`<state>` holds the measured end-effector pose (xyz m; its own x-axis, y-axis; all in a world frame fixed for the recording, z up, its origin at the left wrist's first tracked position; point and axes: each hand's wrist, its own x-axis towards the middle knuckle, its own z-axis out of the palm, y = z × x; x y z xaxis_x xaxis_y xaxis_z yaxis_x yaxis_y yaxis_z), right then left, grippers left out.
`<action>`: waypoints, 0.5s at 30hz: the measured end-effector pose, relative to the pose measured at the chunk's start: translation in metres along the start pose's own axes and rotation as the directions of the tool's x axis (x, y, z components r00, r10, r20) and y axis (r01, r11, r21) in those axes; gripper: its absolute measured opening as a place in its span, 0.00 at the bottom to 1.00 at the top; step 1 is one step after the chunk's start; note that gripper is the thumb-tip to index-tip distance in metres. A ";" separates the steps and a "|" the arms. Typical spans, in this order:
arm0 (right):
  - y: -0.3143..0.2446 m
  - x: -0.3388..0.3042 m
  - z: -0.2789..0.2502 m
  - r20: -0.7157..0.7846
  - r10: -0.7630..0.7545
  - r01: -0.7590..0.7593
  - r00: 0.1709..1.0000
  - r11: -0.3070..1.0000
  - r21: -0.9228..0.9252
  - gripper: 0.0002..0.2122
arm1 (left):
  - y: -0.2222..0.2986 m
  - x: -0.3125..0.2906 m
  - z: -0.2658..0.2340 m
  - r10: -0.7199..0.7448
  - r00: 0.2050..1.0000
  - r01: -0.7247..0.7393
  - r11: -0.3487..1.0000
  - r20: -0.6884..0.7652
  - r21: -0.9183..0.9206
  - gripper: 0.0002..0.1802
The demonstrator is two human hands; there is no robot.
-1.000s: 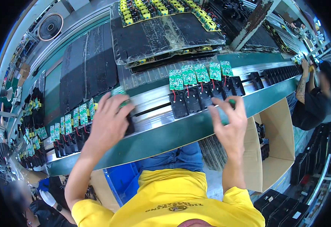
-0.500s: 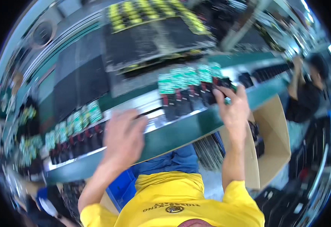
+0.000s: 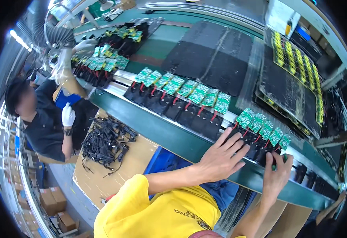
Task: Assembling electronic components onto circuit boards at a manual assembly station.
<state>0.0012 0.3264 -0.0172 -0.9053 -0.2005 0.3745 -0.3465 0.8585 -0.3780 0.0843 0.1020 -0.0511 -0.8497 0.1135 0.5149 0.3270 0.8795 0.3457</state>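
Observation:
My left hand (image 3: 221, 156) lies flat with fingers spread on the black housings of a group of green circuit boards (image 3: 264, 129) on the conveyor. My right hand (image 3: 276, 173) rests at the right end of the same group, fingers curled over the last black housing (image 3: 269, 152); I cannot see anything held clear of the belt. A longer row of green boards on black housings (image 3: 183, 95) lies to the left on the same line.
The green conveyor edge (image 3: 157, 129) runs diagonally across. Black foam mats (image 3: 213, 55) and a tray of yellow parts (image 3: 296, 67) lie beyond. A person in dark clothes with white gloves (image 3: 67, 115) works at left beside a cardboard sheet with black cables (image 3: 104, 142).
The view has swung left and tilted. Both hands have come together on one group of boards; earlier they were spread apart on two separate groups.

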 end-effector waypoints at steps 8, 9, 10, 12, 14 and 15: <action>-0.067 0.004 0.032 0.111 -0.114 0.101 0.987 0.988 0.117 0.09 | -0.027 -0.025 -0.034 -0.245 0.946 0.252 0.968 -0.213 0.006 0.28; -0.077 0.005 0.039 0.094 -0.178 0.168 0.980 0.980 0.102 0.09 | -0.030 -0.025 -0.039 -0.277 0.926 0.285 0.958 -0.257 -0.008 0.27; -0.087 0.007 0.044 0.078 -0.240 0.234 0.968 0.968 0.087 0.09 | -0.032 -0.024 -0.044 -0.308 0.903 0.316 0.949 -0.300 -0.023 0.27; -0.106 0.010 0.051 0.048 -0.359 0.356 0.932 0.933 0.057 0.10 | -0.033 -0.025 -0.053 -0.364 0.852 0.372 0.927 -0.377 -0.053 0.27; -0.122 0.014 0.050 0.082 -0.364 0.363 0.928 0.931 0.029 0.10 | -0.033 -0.029 -0.057 -0.363 0.835 0.354 0.930 -0.413 -0.102 0.26; -0.129 0.016 0.049 0.119 -0.357 0.359 0.927 0.933 0.002 0.10 | -0.030 -0.033 -0.057 -0.361 0.824 0.330 0.932 -0.437 -0.150 0.26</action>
<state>0.0194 0.1898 -0.0041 -0.7444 -0.5480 0.3815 -0.6489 0.7284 -0.2198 0.1258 0.0454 -0.0337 -0.6371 -0.4264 0.6421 0.0868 0.7881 0.6095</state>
